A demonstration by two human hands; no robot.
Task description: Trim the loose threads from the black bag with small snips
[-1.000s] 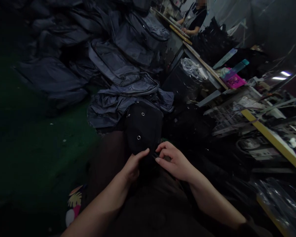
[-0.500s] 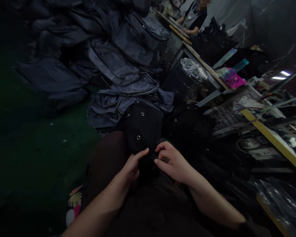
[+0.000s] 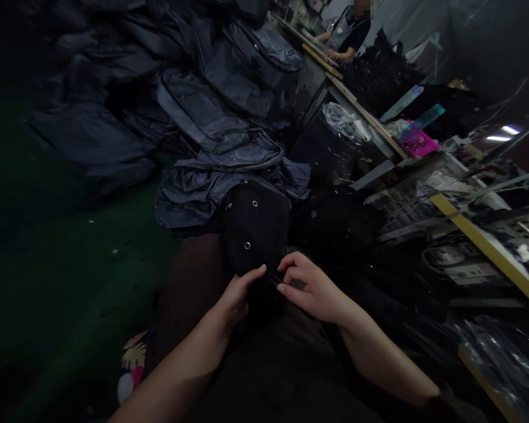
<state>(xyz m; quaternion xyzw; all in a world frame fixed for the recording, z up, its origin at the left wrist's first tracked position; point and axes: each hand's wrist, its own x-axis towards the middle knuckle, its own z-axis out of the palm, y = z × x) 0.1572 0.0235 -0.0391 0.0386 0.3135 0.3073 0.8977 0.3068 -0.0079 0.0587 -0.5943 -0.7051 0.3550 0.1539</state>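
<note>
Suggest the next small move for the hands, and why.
Probably firm up the right hand at the near edge of the black fabric before any pull. Its fingers are curled there by a thin dark strip, but the dim light hides whether they grip it. The left hand has its thumb over the fabric, so it could likely brace it.

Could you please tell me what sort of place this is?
Probably a bag workshop: heaped dark, baglike fabric pieces on the green floor, and a co-worker at a worktable.
</note>
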